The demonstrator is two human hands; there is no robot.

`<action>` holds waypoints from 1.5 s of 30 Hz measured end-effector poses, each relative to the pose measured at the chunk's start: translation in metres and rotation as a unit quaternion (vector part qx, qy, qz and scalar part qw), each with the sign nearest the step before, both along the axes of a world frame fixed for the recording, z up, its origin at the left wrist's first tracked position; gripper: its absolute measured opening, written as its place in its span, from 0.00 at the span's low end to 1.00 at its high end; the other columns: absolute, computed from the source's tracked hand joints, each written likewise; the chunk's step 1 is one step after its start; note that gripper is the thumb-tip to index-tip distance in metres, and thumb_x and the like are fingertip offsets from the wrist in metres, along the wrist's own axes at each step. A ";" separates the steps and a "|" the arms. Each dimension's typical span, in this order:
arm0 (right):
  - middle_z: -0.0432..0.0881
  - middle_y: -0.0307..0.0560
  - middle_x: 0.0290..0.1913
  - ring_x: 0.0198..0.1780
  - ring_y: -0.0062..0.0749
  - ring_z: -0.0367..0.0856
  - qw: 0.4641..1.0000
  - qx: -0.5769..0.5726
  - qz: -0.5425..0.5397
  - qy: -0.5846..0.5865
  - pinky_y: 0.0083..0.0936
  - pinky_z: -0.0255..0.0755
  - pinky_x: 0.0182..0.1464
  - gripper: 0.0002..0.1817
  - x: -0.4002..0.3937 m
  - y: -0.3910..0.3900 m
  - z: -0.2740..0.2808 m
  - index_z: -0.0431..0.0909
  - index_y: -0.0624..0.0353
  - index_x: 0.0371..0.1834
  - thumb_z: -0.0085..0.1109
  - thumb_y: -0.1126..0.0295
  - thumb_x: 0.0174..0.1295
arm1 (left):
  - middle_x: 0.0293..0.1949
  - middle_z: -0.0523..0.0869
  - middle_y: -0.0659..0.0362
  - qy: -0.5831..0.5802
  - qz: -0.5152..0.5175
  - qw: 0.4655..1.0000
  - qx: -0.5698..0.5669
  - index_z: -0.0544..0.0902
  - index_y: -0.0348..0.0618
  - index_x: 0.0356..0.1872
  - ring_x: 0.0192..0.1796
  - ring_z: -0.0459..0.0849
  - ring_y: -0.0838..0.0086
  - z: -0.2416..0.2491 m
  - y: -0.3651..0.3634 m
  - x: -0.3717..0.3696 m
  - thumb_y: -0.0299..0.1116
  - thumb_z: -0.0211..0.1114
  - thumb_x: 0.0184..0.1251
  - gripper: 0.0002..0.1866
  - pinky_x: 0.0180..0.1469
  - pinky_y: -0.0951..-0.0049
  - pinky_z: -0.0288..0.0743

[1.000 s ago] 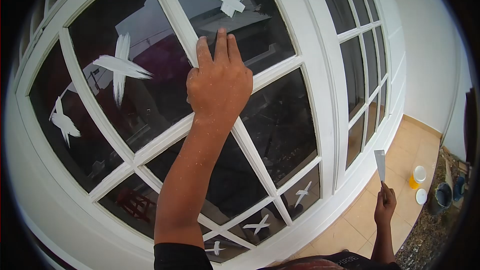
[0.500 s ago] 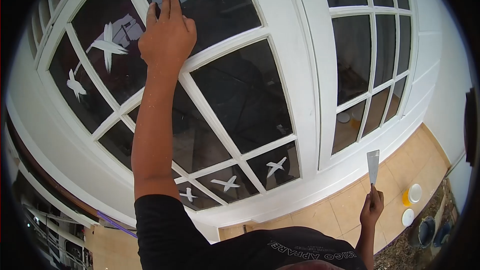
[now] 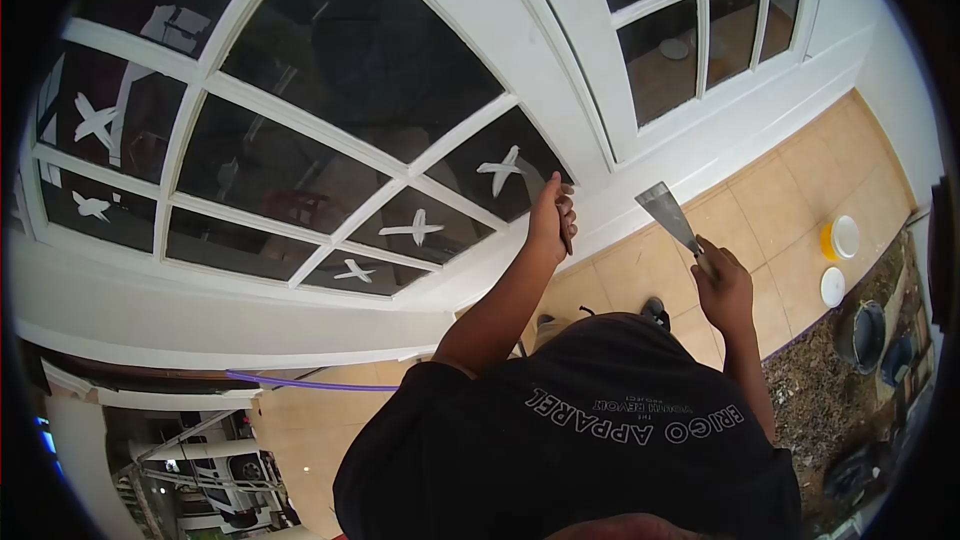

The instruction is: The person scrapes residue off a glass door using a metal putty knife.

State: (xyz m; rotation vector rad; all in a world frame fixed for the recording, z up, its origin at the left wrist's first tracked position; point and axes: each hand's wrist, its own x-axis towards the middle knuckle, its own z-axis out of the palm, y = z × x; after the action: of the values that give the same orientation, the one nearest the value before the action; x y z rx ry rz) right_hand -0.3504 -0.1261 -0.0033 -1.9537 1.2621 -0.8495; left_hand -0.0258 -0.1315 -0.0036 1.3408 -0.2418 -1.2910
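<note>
Background: white door with many glass panes, beige floor tiles below it, some white painted crosses on the lower panes.
Change: 1 second ago my left hand was high up on the white bars between the panes; now it is low, beside the bottom pane, and my head looks down at the floor.
Meaning: I judge the work goes now to the lower part of the door, near the bottom frame.
Left hand: fingers bent loosely, holding nothing, tips near the glass; touching or not, I cannot tell.
Right hand: closed around the handle of the scraper.
Scraper: flat grey metal blade, wide at the end, pointing up to the door, above the tiles, not touching anything.
Floor: 1 yellow tub with white lid, 1 more lid beside it.
</note>
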 end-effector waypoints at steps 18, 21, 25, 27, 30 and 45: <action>0.84 0.49 0.36 0.32 0.41 0.84 1.000 0.018 0.017 -0.013 0.33 0.77 0.35 0.21 0.015 -0.017 -0.017 0.86 0.53 0.61 0.69 0.74 0.62 | 0.21 0.71 0.72 -0.270 -0.092 0.946 -0.153 0.83 0.48 0.42 0.23 0.65 0.88 0.057 0.001 0.009 0.37 0.65 0.78 0.06 0.30 0.79 0.65; 0.84 0.48 0.36 0.30 0.37 0.82 0.999 0.016 0.001 -0.043 0.30 0.75 0.34 0.21 0.021 -0.006 -0.011 0.86 0.55 0.60 0.70 0.75 0.62 | 0.22 0.72 0.73 -0.298 -0.159 0.937 -0.091 0.86 0.45 0.40 0.24 0.64 0.90 0.053 0.024 0.010 0.40 0.65 0.79 0.10 0.28 0.81 0.60; 0.86 0.45 0.38 0.32 0.35 0.83 0.992 -0.074 0.041 -0.089 0.27 0.76 0.33 0.25 0.047 0.016 -0.006 0.88 0.53 0.59 0.76 0.77 0.55 | 0.22 0.71 0.70 -0.334 -0.302 0.892 -0.046 0.86 0.42 0.35 0.23 0.65 0.84 0.047 0.039 0.001 0.48 0.61 0.82 0.20 0.28 0.79 0.63; 0.86 0.44 0.39 0.32 0.36 0.83 0.986 -0.161 0.036 -0.034 0.27 0.76 0.33 0.26 0.056 0.020 -0.008 0.88 0.53 0.59 0.76 0.77 0.53 | 0.22 0.71 0.69 -0.336 -0.249 0.901 -0.116 0.85 0.42 0.33 0.23 0.65 0.85 0.042 0.037 0.009 0.48 0.60 0.83 0.21 0.28 0.79 0.62; 0.87 0.47 0.39 0.32 0.34 0.83 0.993 -0.104 0.024 -0.054 0.27 0.76 0.34 0.24 0.064 0.022 -0.003 0.88 0.55 0.58 0.75 0.78 0.55 | 0.21 0.71 0.69 -0.222 -0.095 0.959 -0.148 0.80 0.45 0.29 0.24 0.66 0.85 0.055 0.026 0.052 0.47 0.57 0.84 0.22 0.28 0.79 0.59; 0.86 0.43 0.36 0.32 0.33 0.85 0.981 0.045 0.189 -0.007 0.27 0.77 0.34 0.22 0.094 -0.003 0.061 0.91 0.50 0.54 0.73 0.80 0.53 | 0.18 0.66 0.69 0.141 -0.036 0.952 -0.268 0.81 0.51 0.31 0.32 0.73 0.74 0.045 0.041 0.062 0.58 0.57 0.78 0.23 0.60 0.56 0.72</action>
State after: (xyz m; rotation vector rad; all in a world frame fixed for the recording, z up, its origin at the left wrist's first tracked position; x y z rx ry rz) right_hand -0.2567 -0.1294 0.0575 -2.0203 0.8625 -0.6001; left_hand 0.0360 -0.0906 0.0416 0.6832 -0.4109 -1.3366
